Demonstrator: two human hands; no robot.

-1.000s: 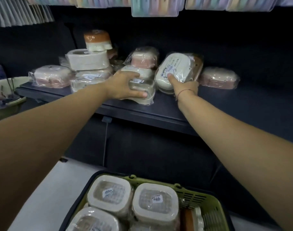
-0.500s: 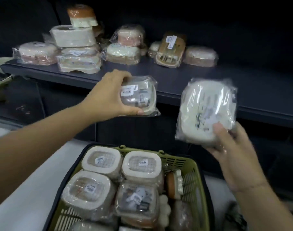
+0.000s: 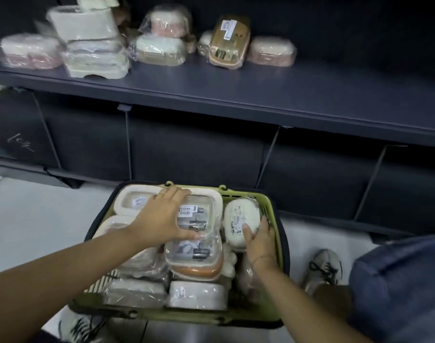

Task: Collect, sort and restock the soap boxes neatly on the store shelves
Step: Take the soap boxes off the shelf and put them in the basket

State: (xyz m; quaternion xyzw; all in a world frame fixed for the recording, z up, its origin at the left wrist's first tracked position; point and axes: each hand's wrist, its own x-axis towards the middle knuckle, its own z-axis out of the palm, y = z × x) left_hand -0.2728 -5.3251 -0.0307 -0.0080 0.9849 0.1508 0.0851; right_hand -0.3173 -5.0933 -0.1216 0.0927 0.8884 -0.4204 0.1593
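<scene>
A green basket (image 3: 270, 209) on the floor is full of wrapped soap boxes. My left hand (image 3: 162, 216) grips a clear-lidded soap box (image 3: 195, 216) with a white label, set on top of the pile in the basket. My right hand (image 3: 257, 240) holds a white oval soap box (image 3: 240, 220) standing on edge against the basket's right wall. Above, the dark shelf (image 3: 261, 95) carries more wrapped soap boxes: a white stack (image 3: 92, 50), a pink one (image 3: 28, 52), a brown one (image 3: 230, 44) and a pink one (image 3: 272, 52) at the right.
The shelf's right half is bare dark board. Dark panels close off the space under the shelf. My shoes (image 3: 323, 268) stand on the pale floor beside the basket, and my blue-clad knee (image 3: 399, 288) fills the lower right.
Both hands came down from the shelf front into the basket, each carrying its soap box. The view tilted down with them.
</scene>
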